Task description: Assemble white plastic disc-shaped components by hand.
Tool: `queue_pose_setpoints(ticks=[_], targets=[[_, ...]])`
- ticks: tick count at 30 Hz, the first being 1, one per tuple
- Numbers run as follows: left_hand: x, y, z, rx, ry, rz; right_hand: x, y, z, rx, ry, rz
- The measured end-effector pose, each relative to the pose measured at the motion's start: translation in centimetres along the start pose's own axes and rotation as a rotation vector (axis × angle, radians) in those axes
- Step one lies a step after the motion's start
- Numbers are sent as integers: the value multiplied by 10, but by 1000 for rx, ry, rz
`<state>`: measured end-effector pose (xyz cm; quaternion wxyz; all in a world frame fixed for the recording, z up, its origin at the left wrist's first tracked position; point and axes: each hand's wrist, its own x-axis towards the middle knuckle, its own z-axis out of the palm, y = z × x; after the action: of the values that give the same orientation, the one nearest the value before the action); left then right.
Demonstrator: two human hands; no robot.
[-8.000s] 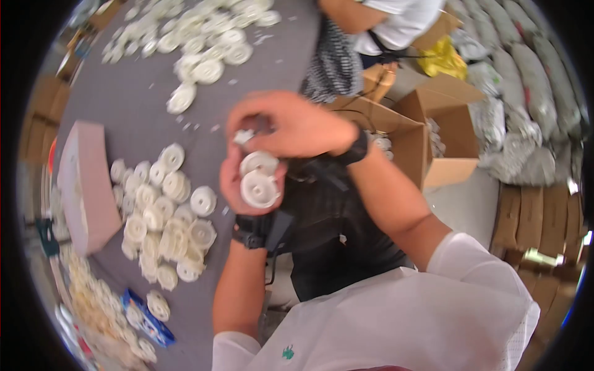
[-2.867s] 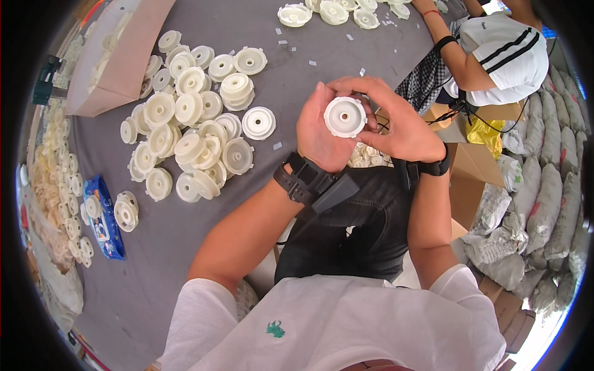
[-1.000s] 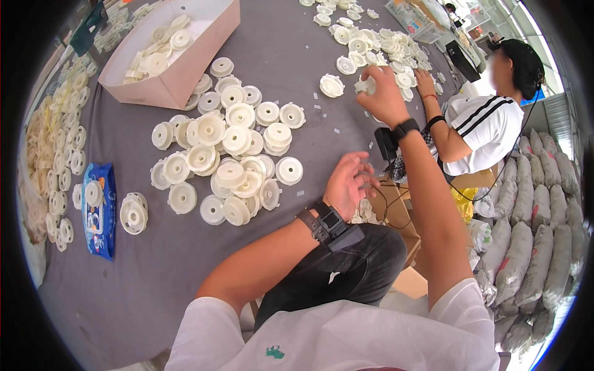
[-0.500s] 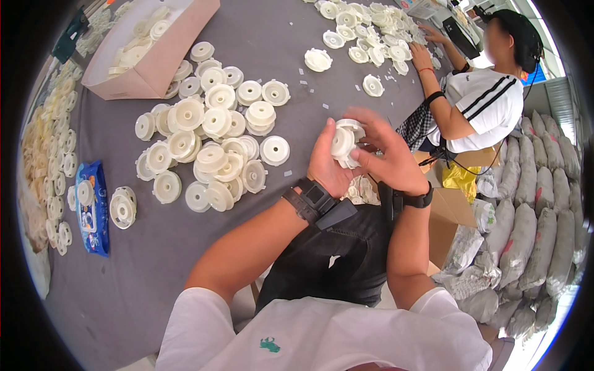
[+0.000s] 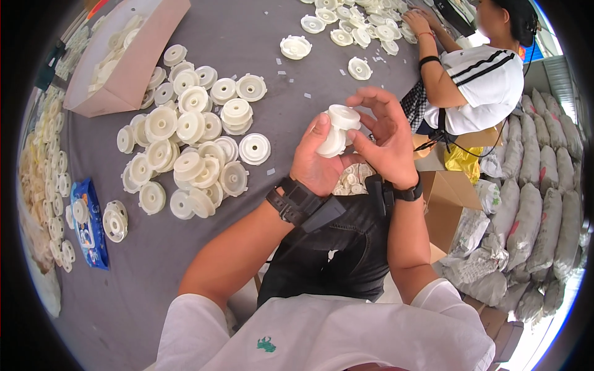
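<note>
In front of my lap, my left hand (image 5: 314,162) is closed round a white round plastic part (image 5: 332,143), its thumb along the side. Another white plastic disc (image 5: 344,116) sits tilted above and against it. My right hand (image 5: 393,148) grips these parts from the right, thumb pressed on them and fingers curved behind; the fingertips are partly hidden. To the left, a heap of similar white flanged plastic discs (image 5: 192,127) lies on the grey table cover (image 5: 247,59).
A pink box (image 5: 145,68) with more discs stands at the far left. A blue wipes packet (image 5: 90,226) lies near a single disc (image 5: 116,221). A co-worker (image 5: 476,80) handles another pile (image 5: 371,25) at the far right. Grey sacks (image 5: 526,216) are stacked beyond an open carton (image 5: 448,201).
The disc between my hands has tipped up and stands more apart from the lower part. My right fingers have shifted round it. The whole view has moved slightly.
</note>
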<state>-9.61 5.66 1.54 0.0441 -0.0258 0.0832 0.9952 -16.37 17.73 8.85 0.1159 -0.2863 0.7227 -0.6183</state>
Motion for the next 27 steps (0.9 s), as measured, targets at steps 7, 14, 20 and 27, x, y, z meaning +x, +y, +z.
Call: queue_pose_setpoints(ticks=[7, 14, 20, 27], targets=[[0, 1, 2, 25, -9, 15, 0, 1, -12, -50, -139, 62], [1, 2, 6, -9, -13, 19, -1, 2, -7, -165, -47, -132], [0, 3, 9, -45, 31, 2, -1, 1, 1, -245, 78, -212], [-1, 6, 9, -1, -42, 9, -1, -5, 1, -72, 50, -98]])
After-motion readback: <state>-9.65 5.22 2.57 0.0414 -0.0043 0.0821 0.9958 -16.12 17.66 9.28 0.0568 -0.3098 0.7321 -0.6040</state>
